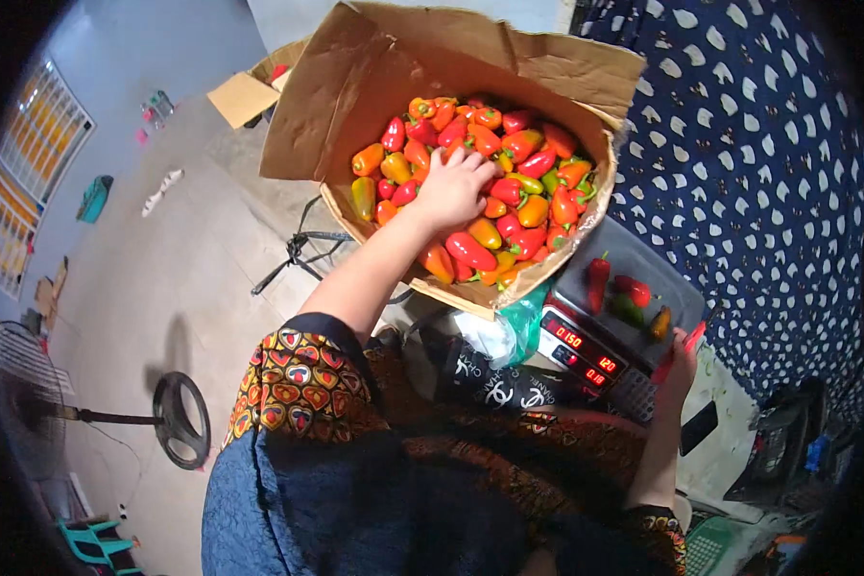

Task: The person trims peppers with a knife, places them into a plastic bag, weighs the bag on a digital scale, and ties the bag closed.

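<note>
My left hand (pixel 459 189) reaches into a large open cardboard box (pixel 443 54) and rests on a heap of small peppers (pixel 469 250). Its fingers are spread over them, the tips partly hidden among the peppers. The peppers are red, orange, yellow and some greenish. My right hand (pixel 680 371) is closed around a slim red object (pixel 694 336) with a dark thin end, beside the pan's near right corner. A digital scale (pixel 583 353) with lit red figures stands there. On its clear plastic pan (pixel 572 281) lie several peppers (pixel 627 310), red, green and orange-brown.
Green and white plastic bags (pixel 507 338) lie between box and scale. Black straps (pixel 299 248) stick out left of the box. A polka-like patterned dark blue cloth (pixel 734 180) hangs at right. A dark phone-like slab (pixel 699 429) lies near my right forearm. A fan (pixel 25 389) stands left.
</note>
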Tool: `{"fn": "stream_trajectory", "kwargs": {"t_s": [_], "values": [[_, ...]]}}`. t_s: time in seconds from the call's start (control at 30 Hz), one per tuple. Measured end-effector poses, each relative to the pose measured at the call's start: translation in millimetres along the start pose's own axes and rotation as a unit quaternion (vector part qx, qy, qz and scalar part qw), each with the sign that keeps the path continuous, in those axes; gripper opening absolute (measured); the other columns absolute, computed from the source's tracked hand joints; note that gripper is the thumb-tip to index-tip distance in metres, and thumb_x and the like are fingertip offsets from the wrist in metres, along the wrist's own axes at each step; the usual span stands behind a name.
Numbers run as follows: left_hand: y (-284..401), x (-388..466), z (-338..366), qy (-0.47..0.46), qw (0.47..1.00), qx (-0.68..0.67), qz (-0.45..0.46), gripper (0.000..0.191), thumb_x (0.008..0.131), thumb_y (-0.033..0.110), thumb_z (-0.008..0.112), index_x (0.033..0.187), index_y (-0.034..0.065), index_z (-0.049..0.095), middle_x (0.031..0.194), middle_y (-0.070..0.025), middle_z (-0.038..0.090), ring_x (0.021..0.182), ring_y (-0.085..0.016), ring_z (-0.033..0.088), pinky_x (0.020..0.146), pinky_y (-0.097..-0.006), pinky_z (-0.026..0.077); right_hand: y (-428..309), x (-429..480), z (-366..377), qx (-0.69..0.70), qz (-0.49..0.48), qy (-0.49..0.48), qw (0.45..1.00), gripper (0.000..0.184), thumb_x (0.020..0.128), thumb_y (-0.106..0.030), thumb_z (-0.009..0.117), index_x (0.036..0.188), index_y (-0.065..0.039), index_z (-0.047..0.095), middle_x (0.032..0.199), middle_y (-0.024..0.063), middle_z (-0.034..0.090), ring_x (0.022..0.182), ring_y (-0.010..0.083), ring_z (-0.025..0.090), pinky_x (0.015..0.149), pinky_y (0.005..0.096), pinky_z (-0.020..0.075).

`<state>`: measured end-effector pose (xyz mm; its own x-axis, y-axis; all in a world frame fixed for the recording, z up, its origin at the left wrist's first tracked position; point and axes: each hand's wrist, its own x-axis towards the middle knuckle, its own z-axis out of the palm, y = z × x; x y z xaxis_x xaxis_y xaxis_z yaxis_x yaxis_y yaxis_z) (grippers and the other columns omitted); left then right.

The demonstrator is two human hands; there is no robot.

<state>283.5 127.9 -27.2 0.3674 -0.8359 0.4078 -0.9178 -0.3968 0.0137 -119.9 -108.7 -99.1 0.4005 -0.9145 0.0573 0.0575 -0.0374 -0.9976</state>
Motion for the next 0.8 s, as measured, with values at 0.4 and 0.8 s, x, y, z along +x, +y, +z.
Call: {"fn": "stream_trajectory", "kwargs": {"t_s": [0.4,0.8], "values": [[13.3,17.2,7.4,0.006,0.996,-0.026,0.084,0.033,0.077,0.032,0.062,0.107,0.0187,0.058,0.106,-0.0052,0.054,0.106,-0.024,0.051,0.095,-0.0561,0.031,18.5,11.9,-7.8,-0.011,0.005,0.032,0.999,0.019,0.093,-0.023,0.053,0.101,-0.007,0.057,0.061,-0.0088,0.040,0.049,0.0020,0.035,0.045,0.0184,0.0253],[-36.9,37.4,-22.7,0.261,0.962,0.016,-0.076,0.051,0.071,0.012,0.065,0.119,0.0144,0.047,0.113,-0.0104,0.051,0.111,-0.028,0.045,0.094,-0.0480,0.031,-6.7,-4.8,5.1,0.045,0.024,0.006,0.999,0.019,0.091,-0.028,0.056,0.100,-0.011,0.059,0.065,-0.0094,0.041,0.053,0.0027,0.036,0.048,0.0204,0.0272]]}}
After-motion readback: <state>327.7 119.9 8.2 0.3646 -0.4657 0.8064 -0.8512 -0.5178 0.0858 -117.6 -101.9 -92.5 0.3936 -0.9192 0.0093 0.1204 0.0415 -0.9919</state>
